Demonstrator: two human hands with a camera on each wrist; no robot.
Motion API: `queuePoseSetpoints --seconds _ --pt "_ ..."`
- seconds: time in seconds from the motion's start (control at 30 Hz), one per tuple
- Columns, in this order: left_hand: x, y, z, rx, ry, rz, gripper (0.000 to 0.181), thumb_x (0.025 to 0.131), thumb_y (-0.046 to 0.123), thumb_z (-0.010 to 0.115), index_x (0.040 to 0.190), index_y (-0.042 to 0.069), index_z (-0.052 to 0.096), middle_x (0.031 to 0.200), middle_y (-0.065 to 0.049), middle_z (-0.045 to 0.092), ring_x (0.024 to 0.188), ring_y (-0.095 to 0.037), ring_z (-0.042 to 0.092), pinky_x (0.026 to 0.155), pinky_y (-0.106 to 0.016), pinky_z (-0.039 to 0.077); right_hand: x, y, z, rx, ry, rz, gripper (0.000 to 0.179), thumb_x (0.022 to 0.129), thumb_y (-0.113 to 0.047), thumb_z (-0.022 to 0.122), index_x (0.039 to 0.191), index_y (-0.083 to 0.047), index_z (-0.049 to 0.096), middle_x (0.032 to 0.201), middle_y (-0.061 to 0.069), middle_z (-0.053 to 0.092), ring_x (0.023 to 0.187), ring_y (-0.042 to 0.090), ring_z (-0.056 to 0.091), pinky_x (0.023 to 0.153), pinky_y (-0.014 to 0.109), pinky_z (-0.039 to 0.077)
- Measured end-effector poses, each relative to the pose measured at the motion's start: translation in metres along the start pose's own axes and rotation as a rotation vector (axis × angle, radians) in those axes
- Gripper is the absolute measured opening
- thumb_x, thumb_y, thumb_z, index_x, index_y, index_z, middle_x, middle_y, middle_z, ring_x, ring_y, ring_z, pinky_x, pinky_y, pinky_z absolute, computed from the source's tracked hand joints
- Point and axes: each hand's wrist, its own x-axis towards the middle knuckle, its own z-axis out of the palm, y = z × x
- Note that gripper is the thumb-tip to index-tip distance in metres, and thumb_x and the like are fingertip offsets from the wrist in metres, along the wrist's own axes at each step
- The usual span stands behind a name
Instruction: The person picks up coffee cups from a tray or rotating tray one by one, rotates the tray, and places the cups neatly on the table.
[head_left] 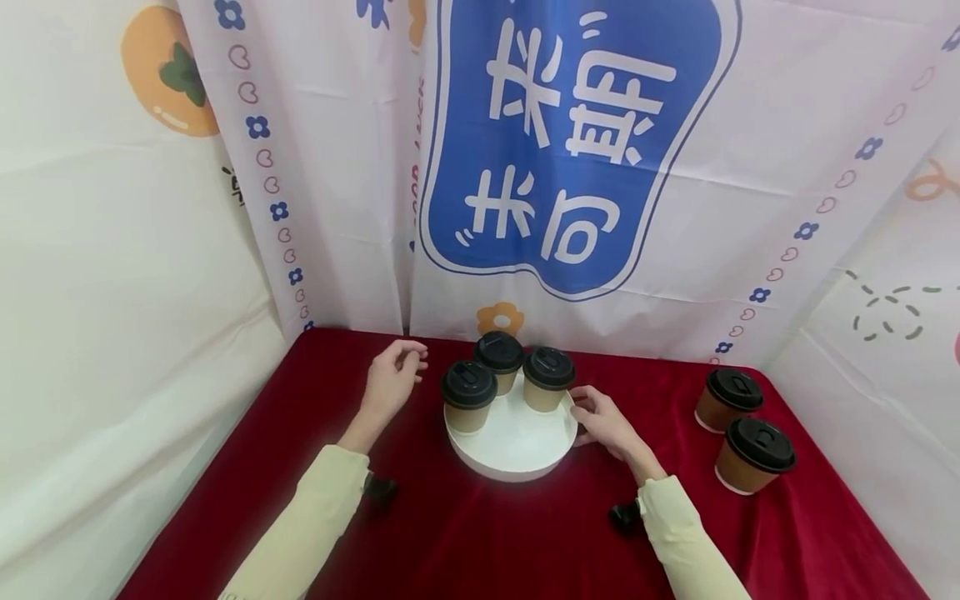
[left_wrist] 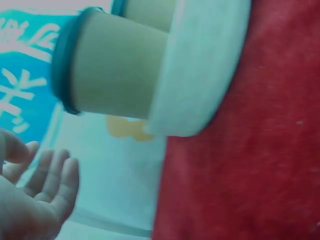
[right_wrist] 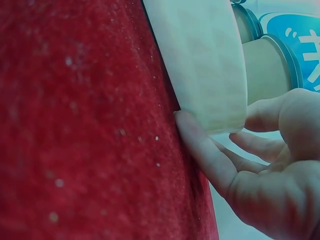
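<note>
Head view first: a white printed curtain with a large blue patch hangs beyond both grips, and a surface covered in red cloth spreads beneath them. Pale sleeves run back from the grips. Between the two grips is a round white tray; I cannot tell whether its base is slightly raised. The right grip grasps the tray's edge, its digits around the rim and low side, as the right wrist view shows. The left grip is released, fingers loosely bent, just beside the tray and apart from it. Three lidded paper cups stand upright on the tray: one nearest the left grip, one nearest the right grip, and one farther back between them. Two browner cups stand on the surface, well to the right of the right grip. Every cup wears a black lid.
</note>
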Motion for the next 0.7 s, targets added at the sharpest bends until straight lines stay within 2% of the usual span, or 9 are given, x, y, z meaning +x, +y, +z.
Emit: queuePoseSetpoints --seconds 0.1,0.2,0.33,0.5,0.6,0.7 --pt "-0.007 0.017 -0.002 -0.01 0.053 0.147 0.019 0.101 0.007 0.049 0.11 -0.001 0.064 0.105 -0.021 0.069 0.09 -0.037 0.069 0.072 -0.036 0.06 0.001 0.0 0.0 -0.002 -0.009 -0.005 0.039 0.099 -0.01 0.048 0.136 0.001 0.044 0.125 0.031 0.055 0.089 0.025 0.067 0.064 0.044 0.06" --pt "-0.017 0.03 0.0 -0.025 0.027 0.261 0.016 0.099 0.003 0.051 0.109 -0.001 0.064 0.097 -0.02 0.07 0.083 -0.036 0.068 0.068 -0.038 0.06 0.001 0.001 0.001 0.0 -0.007 0.002 0.039 0.099 -0.01 0.05 0.136 0.001 0.044 0.125 0.03 0.055 0.089 0.025 0.066 0.064 0.045 0.06" --pt "-0.032 0.045 0.006 -0.017 -0.095 0.4 0.014 0.095 0.0 0.056 0.105 0.001 0.067 0.088 -0.013 0.071 0.076 -0.024 0.068 0.064 -0.032 0.059 0.001 0.0 0.001 -0.002 -0.004 0.015 0.039 0.099 -0.01 0.05 0.136 -0.001 0.045 0.125 0.029 0.055 0.09 0.025 0.066 0.065 0.045 0.06" --pt "-0.045 0.055 0.017 0.067 -0.261 0.592 0.016 0.091 0.0 0.061 0.102 0.007 0.071 0.089 -0.004 0.071 0.073 -0.01 0.061 0.063 -0.021 0.054 0.001 0.001 0.0 -0.003 -0.005 0.009 0.038 0.099 -0.009 0.05 0.136 0.0 0.045 0.124 0.03 0.055 0.09 0.026 0.066 0.064 0.044 0.06" --pt "-0.05 0.053 0.022 0.131 -0.306 0.674 0.017 0.09 0.004 0.064 0.104 0.012 0.071 0.094 -0.003 0.072 0.075 -0.007 0.058 0.062 -0.018 0.051 0.001 0.001 0.0 0.002 -0.006 0.01 0.038 0.099 -0.009 0.05 0.136 0.0 0.045 0.124 0.03 0.055 0.09 0.027 0.066 0.064 0.044 0.06" --pt "-0.054 0.049 0.027 0.178 -0.336 0.717 0.019 0.089 0.007 0.067 0.107 0.014 0.07 0.096 -0.001 0.072 0.078 -0.006 0.06 0.066 -0.017 0.053 0.001 0.001 0.0 0.004 -0.007 0.019 0.039 0.099 -0.009 0.051 0.136 0.0 0.045 0.126 0.03 0.055 0.091 0.027 0.066 0.065 0.044 0.061"
